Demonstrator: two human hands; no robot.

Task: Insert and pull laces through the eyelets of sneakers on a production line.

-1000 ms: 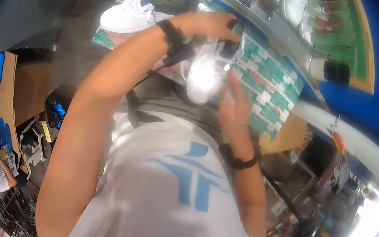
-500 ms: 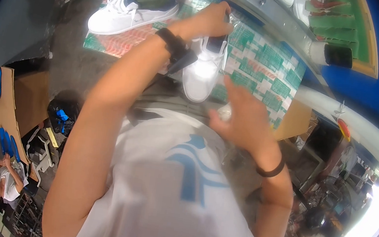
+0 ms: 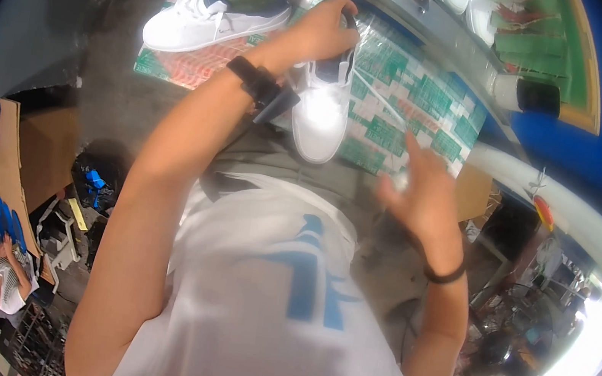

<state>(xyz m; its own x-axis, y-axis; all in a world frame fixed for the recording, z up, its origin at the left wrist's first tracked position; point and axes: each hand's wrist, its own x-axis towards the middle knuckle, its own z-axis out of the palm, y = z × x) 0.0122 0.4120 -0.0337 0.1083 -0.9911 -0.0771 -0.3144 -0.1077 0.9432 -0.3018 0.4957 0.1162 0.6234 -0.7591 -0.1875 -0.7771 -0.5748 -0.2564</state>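
A white low-top sneaker (image 3: 320,118) with a dark lining points its toe toward me on a crate-like surface wrapped in green, white and red patterned film (image 3: 378,133). My left hand (image 3: 329,32) is closed round its heel and collar. From the shoe's lacing a white shoelace (image 3: 379,94) runs taut to the right, up to the fingers of my right hand (image 3: 427,190). That hand is closed on the lace, the index finger partly extended. Motion blurs its fingers, and a small white patch shows by the thumb.
More white sneakers (image 3: 217,18) are piled at the far left of the wrapped surface. A metal-edged bench (image 3: 446,31) with shoes and a green board (image 3: 539,52) lies beyond. At the left, a person (image 3: 11,278) is near cardboard (image 3: 47,160) with blue insoles.
My right hand has moved right, away from the shoe, and the lace between them has drawn out longer. My left hand stays on the heel, shifted slightly left with the shoe.
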